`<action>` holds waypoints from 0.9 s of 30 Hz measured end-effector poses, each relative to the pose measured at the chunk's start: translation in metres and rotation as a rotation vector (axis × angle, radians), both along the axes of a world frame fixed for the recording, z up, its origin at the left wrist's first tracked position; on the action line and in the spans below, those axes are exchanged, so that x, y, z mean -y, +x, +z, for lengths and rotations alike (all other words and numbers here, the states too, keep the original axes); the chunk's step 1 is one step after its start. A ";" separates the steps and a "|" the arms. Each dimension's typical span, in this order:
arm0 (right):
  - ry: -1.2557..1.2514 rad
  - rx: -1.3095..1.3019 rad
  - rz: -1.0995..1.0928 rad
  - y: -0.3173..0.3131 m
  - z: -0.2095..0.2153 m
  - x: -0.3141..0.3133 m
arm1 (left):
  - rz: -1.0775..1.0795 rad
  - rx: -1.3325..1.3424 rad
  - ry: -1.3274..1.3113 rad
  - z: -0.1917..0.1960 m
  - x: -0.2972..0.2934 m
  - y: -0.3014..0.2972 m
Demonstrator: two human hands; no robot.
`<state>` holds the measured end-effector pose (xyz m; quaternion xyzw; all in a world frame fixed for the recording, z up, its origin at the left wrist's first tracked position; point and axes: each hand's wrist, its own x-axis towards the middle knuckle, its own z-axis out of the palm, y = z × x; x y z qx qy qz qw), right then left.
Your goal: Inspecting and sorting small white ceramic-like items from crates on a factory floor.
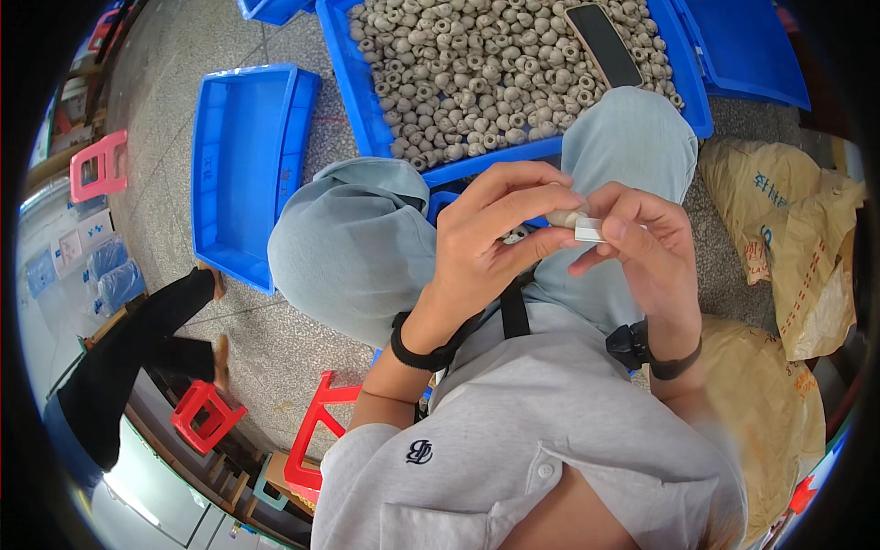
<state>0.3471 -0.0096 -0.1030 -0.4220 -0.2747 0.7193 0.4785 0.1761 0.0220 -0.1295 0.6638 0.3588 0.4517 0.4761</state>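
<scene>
In front of my lap my two hands meet. Pinched in the fingers of my left hand is a small grey-beige ball, which looks like clay; the fingers partly cover it. My right hand grips a small white rectangular block between thumb and fingers, right against the ball. Whether the block's edge touches the ball cannot be made out. Beyond my knees stands a blue crate filled with many similar grey balls, several showing round holes.
A phone lies on the balls. Left of the crate is a second blue crate. Brown paper sacks stand at my right. Red stools are on the floor at the left, where another person's legs show.
</scene>
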 end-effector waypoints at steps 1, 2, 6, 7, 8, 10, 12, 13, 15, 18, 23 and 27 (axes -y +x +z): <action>0.002 0.001 0.001 0.000 0.001 0.000 | 0.001 0.001 0.003 0.001 0.000 0.000; 0.005 0.001 0.002 0.000 0.002 0.000 | 0.002 0.008 0.003 0.002 0.000 0.000; 0.000 0.009 0.010 0.000 0.001 -0.002 | 0.001 0.003 0.011 0.000 -0.001 0.000; 0.000 0.010 0.013 0.000 0.001 -0.002 | 0.001 0.003 0.011 0.000 -0.001 -0.001; 0.000 0.010 0.014 0.000 0.001 -0.002 | 0.002 -0.006 0.023 0.001 -0.001 -0.001; 0.000 0.008 0.011 -0.001 0.001 -0.002 | 0.002 -0.015 0.033 0.001 -0.001 0.000; -0.001 0.011 0.009 -0.001 0.001 -0.002 | 0.005 -0.019 0.054 0.000 -0.001 0.000; -0.002 0.013 0.008 -0.001 0.001 -0.001 | 0.004 -0.018 0.053 -0.001 -0.001 0.000; -0.008 0.001 -0.009 -0.002 0.000 -0.001 | 0.003 -0.012 0.083 -0.002 -0.001 -0.001; -0.040 -0.028 -0.043 -0.003 -0.003 -0.001 | 0.006 0.021 0.017 -0.004 0.000 0.000; -0.064 -0.074 -0.110 -0.003 -0.005 -0.002 | 0.007 0.257 -0.211 -0.002 0.002 0.005; -0.013 -0.046 -0.076 -0.003 -0.005 -0.003 | -0.017 0.314 -0.267 -0.005 0.002 0.002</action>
